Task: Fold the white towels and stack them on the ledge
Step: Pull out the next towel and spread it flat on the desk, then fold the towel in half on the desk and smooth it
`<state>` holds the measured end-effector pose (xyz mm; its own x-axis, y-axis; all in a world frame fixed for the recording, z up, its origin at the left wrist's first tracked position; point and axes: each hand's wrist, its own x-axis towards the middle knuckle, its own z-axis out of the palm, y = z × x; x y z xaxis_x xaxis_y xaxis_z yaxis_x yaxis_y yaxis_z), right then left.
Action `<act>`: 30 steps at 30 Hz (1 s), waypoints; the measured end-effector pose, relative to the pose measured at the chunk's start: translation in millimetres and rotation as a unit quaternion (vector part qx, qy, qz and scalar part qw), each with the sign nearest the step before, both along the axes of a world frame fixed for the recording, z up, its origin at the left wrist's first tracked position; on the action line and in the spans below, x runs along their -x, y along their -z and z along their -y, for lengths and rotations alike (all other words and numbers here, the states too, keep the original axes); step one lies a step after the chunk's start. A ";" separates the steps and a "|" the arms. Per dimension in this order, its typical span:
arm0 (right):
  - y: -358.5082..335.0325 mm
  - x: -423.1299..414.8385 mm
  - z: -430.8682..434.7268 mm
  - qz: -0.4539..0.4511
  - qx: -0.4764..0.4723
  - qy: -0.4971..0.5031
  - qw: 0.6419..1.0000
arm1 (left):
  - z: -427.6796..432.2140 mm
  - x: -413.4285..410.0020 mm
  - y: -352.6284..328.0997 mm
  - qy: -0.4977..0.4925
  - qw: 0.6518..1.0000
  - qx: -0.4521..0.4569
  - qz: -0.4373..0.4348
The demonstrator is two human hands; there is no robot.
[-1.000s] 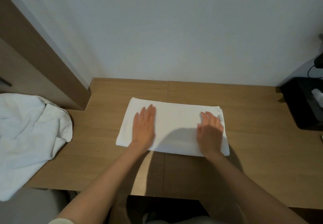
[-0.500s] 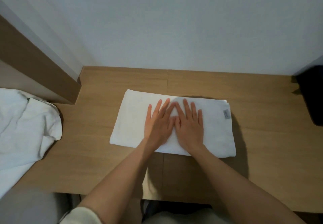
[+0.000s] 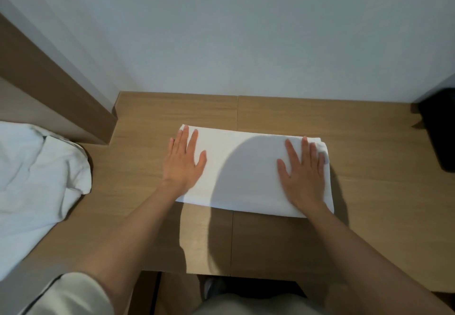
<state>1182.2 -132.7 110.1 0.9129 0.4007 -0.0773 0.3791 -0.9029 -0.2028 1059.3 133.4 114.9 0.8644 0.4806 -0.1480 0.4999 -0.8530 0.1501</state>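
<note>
Folded white towel (image 3: 248, 172) near the bench's (image 3: 369, 191) back edge; left hand (image 3: 183, 164) and right hand (image 3: 304, 174) press flat, fingers straight, at opposite ends. Soft, light, limp cloth: probably best lifted by its short ends.

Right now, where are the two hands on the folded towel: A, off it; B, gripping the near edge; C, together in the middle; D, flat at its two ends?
D: the left hand lies flat at the left end of the folded towel, the right hand flat at its right end.
</note>
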 end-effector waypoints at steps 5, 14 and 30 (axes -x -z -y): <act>-8.0 29.4 -30.3 -0.033 0.002 0.004 0.999 | 48.9 -15.5 -13.9 -0.006 0.999 0.014 0.034; 1.6 48.9 -16.0 -0.024 0.019 -0.035 0.999 | 80.8 3.6 7.7 0.037 0.998 0.015 0.051; -24.7 27.2 32.5 -0.014 -0.127 0.075 0.989 | 10.0 38.9 -25.3 -0.108 0.975 0.179 0.081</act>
